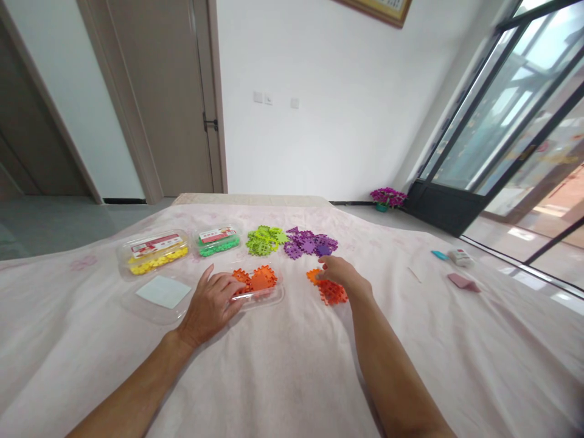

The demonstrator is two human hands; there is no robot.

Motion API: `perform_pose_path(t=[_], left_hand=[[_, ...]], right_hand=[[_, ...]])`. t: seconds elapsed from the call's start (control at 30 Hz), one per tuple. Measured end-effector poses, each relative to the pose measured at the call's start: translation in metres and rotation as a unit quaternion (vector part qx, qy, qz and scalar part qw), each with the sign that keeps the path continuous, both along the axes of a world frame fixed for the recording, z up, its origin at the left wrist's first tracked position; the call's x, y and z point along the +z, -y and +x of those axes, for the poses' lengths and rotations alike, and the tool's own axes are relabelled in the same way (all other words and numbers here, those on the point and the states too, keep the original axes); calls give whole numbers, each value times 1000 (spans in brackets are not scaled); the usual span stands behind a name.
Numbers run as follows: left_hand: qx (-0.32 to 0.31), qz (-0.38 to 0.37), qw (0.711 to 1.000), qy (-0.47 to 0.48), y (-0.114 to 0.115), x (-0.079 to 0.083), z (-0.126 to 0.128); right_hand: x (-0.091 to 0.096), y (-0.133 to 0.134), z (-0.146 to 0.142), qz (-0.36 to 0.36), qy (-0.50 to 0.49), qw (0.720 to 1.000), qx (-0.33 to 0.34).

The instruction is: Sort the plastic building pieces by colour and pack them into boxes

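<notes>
My left hand (215,302) is closed on the left end of a clear plastic box (274,298). Several orange gear-shaped pieces (263,278) lie inside that box. Over a loose pile of red-orange gear-shaped pieces (333,293), my right hand (340,272) is curled, its fingertips on a lighter orange gear piece (312,277) at the pile's left edge. The palm hides part of the pile. Beyond both hands are heaps of lime-green pieces (264,241) and purple pieces (306,243).
Two lidded boxes, one with yellow pieces (159,260) and one with green pieces (219,244), stand at the left. A clear lid (163,292) with a white label lies before them. At the right are a white object (460,258), a blue item (439,255) and a pink cloth (463,282).
</notes>
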State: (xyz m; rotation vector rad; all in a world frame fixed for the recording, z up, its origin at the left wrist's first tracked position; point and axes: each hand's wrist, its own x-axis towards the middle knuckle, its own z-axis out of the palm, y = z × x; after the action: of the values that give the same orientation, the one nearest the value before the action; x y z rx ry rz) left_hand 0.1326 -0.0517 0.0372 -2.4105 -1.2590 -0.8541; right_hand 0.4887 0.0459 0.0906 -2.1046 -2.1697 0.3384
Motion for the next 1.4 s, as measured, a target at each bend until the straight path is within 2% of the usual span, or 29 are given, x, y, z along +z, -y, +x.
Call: perform_pose_path(t=[0.17,0.33,0.47,0.57,0.63,0.73,0.83,0.9,0.97,1.03,1.13,1.23,1.3,1.4], left_hand=[[-4,-6,1000,7,-2,-4,-2],[-19,-22,999,21,-3,-3,-4],[-32,-34,998,35,-4,-3,-4],[-32,-37,998,35,-4,-4,-4],[-29,-35,998,35,-4,-5,-4],[-26,-30,999,32,-3,-5,-3],[-26,-37,999,29,-2,-4,-2],[-27,-41,998,30,-2,-4,-2],[-28,-40,998,32,-2,-3,-2],[-31,-37,998,33,-2,-3,-2],[-34,-36,998,32,-3,-3,-2],[-35,-37,998,28,-2,-3,-3],[-33,-36,998,27,-2,-3,-2],[-30,-33,999,30,-2,-2,-2]], right_hand=[[-11,0,-12,38,46,997,44],[-13,-2,-12,73,22,996,35],[-6,-2,-23,137,-106,985,23],[-3,0,-43,178,-248,951,51],[-4,2,-60,163,-336,925,67],[-10,8,-86,102,-441,887,86],[-14,15,-103,37,-493,865,83],[-15,18,-106,48,-465,881,74],[-12,21,-104,112,-391,910,77],[-7,26,-104,176,-311,926,122],[-1,36,-110,210,-229,914,261],[2,48,-120,196,-155,896,368],[1,52,-124,181,-117,897,387],[-2,52,-122,185,-81,911,361]])
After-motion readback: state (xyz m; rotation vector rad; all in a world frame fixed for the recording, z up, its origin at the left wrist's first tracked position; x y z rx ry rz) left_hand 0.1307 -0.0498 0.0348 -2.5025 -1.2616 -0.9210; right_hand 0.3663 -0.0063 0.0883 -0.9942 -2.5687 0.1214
